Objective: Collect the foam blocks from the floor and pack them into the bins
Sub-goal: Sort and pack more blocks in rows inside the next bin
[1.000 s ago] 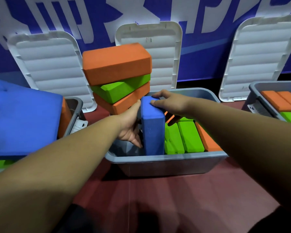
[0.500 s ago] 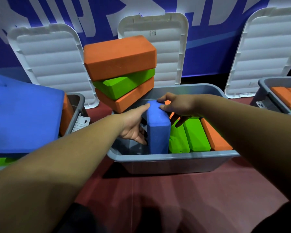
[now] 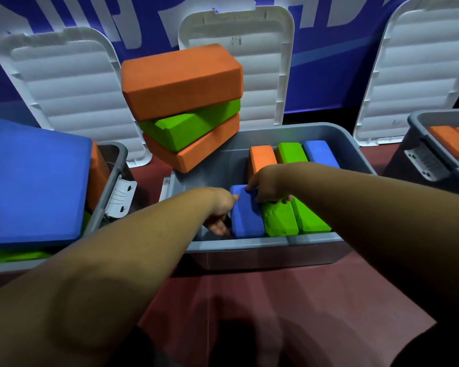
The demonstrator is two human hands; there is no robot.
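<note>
Maroon floor (image 3: 249,292), three bins (image 3: 263,244), left hand (image 3: 220,207), right hand (image 3: 268,185) apparently gripping one blue block (image 3: 247,219)

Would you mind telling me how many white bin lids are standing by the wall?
3. The left lid stands behind the left bin, the middle lid behind the middle bin, the right lid behind the right bin. More may lie outside the view.

right bin (image 3: 419,120) cropped, left fingers (image 3: 220,228) seemingly half-hidden
</note>
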